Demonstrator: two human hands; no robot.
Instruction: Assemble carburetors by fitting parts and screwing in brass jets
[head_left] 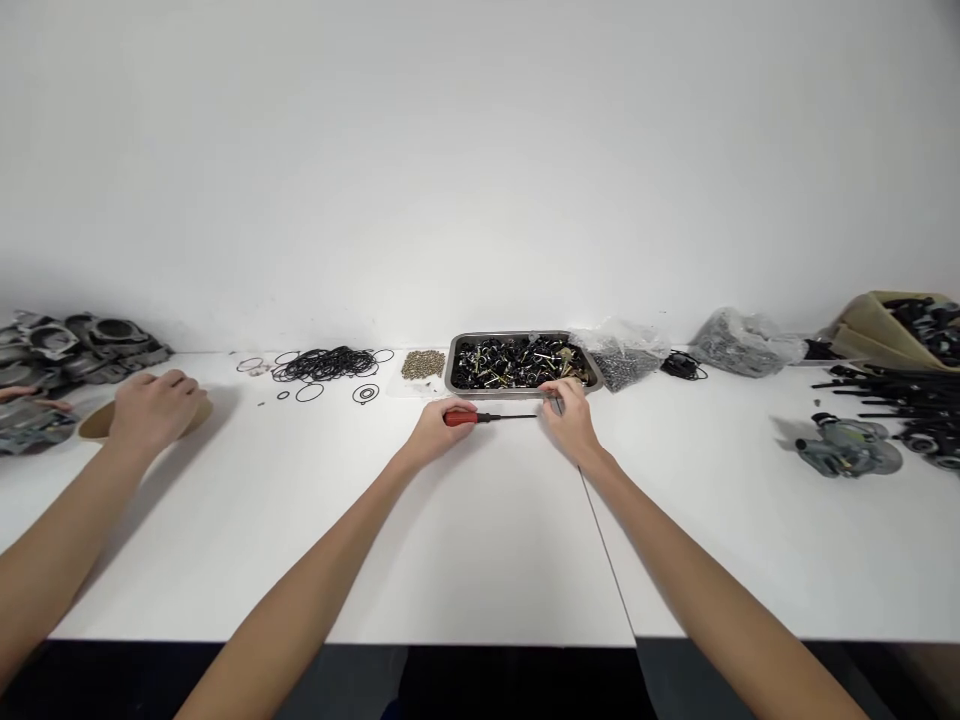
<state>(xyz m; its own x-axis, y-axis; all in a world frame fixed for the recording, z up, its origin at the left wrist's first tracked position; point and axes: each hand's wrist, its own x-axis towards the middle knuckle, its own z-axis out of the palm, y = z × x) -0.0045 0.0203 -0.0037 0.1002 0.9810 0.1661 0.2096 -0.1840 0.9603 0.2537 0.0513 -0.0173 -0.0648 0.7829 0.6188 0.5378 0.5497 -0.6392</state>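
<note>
A screwdriver with a red handle and a thin dark shaft lies level above the white table, pointing right. My left hand is closed round its handle. My right hand is by the shaft's tip, its thumb and fingers curled together in front of the tray; whatever they pinch is too small to make out. Just behind both hands stands a metal tray heaped with small black, silver and brass-coloured parts.
Left of the tray are small brass parts and black rubber rings. A co-worker's hand rests over a brown bowl-like object, near grey castings. To the right are plastic bags, a carburetor-like part and black cables.
</note>
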